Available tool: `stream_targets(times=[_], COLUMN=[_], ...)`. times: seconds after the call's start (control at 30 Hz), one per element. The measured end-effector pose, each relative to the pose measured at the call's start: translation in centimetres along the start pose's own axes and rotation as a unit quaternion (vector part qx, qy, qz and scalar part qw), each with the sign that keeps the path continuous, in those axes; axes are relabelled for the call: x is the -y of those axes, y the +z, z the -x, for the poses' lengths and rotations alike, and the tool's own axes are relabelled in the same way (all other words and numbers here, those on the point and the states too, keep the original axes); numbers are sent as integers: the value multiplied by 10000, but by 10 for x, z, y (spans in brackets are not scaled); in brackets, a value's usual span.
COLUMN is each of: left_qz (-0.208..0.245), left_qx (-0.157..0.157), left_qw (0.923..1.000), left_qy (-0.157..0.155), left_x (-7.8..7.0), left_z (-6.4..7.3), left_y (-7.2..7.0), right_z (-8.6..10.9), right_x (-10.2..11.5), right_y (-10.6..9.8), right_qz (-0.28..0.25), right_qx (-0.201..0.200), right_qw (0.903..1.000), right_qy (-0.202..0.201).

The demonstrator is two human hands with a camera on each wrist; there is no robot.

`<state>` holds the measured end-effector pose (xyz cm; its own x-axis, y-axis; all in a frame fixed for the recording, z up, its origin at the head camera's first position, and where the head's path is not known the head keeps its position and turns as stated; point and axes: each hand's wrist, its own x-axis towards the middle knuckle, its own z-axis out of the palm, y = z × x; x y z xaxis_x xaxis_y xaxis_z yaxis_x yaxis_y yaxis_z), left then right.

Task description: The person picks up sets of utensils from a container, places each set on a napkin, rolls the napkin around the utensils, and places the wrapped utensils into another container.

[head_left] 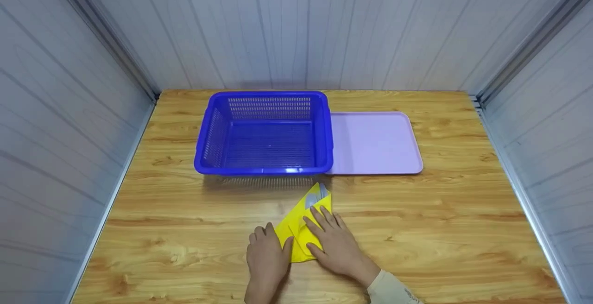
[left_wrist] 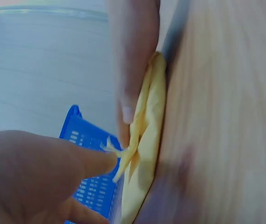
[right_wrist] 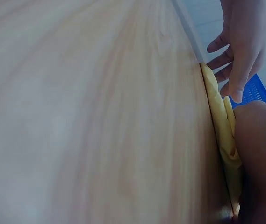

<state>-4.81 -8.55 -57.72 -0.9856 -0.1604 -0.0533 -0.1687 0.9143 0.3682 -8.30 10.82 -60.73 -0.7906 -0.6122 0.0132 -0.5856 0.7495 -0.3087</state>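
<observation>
Tabletop (head_left: pixel 463 230) in woodgrain, between pale walls (head_left: pixel 305 26), bears yellow cloth (head_left: pixel 296 224) touched by loosely spread hands (head_left: pixel 340 248) (head_left: pixel 268 255).

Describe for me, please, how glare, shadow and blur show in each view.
Head view: fairly crisp, with a bright glint on the front rim of the basket and a shaded strip along the left of the tray; left wrist view: hazy and soft, the grain of the table blurred; right wrist view: likewise soft, with a pale sheen across the table's left part.

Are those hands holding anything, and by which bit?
Nothing looks gripped: the right hand lies on the yellow cloth, the left hand at its left edge.
</observation>
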Motion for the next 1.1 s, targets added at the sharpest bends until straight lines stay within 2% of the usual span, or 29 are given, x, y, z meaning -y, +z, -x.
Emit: stream_targets(times=[0.07, 0.17, 0.23, 0.3, 0.37, 0.47, 0.57, 0.67, 0.73, 0.8, 0.87, 0.93, 1.03, 1.1], left_qz=[393, 1005, 1390, 1734, 2103, 2843, 3600, 4248, 4560, 4754, 4850, 4859, 4770, 4692], left_qx=[-56, 246, 499, 749, 851, 893, 685, 260, -27, -311, -592, -840, -1167, -1309], left_qw=[9992, 9944, 9886, 9815, 9735, 9543, 9304, 9048, 8894, 8778, 8703, 8669, 8665, 8679], left_qy=[-69, -205, -278, -313, -288, -203, -91, 123, 322, 503, 625, 731, 901, 971], left_x=[2, 6, 9, 12, 14, 13, 7, -3, -11, -21, -30, -39, -48, -53], left_z=[-3, -7, -9, -11, -12, -12, -10, -6, -4, -3, -2, -1, 1, 3], left_y=[-1, -3, -5, -6, -7, -6, -2, 4, 10, 16, 22, 28, 37, 41], right_z=[1, 2, 2, 2, 1, 1, 2, 1, 1, 1, 0, -1, -2, -3], right_x=[0, -1, -1, -1, -2, -2, -2, -1, 0, 0, 1, 1, 2, 2], right_y=[-1, -2, -3, -4, -4, -5, -6, -7, -7, -7, -6, -6, -5, -5], right_qz=[13, 66, 71, 68, 35, -3, -50, -130, -175, -187, -164, -175, -347, -661], right_qx=[35, 104, 109, 98, 111, 169, 213, 135, 17, -89, -162, -191, -274, -427], right_qw=[10000, 9999, 9999, 9999, 9999, 9998, 9997, 9997, 9998, 9997, 9996, 9996, 9989, 9965], right_qy=[26, 46, 34, 25, 37, 81, 109, 122, 126, 153, 143, 121, 125, 283])
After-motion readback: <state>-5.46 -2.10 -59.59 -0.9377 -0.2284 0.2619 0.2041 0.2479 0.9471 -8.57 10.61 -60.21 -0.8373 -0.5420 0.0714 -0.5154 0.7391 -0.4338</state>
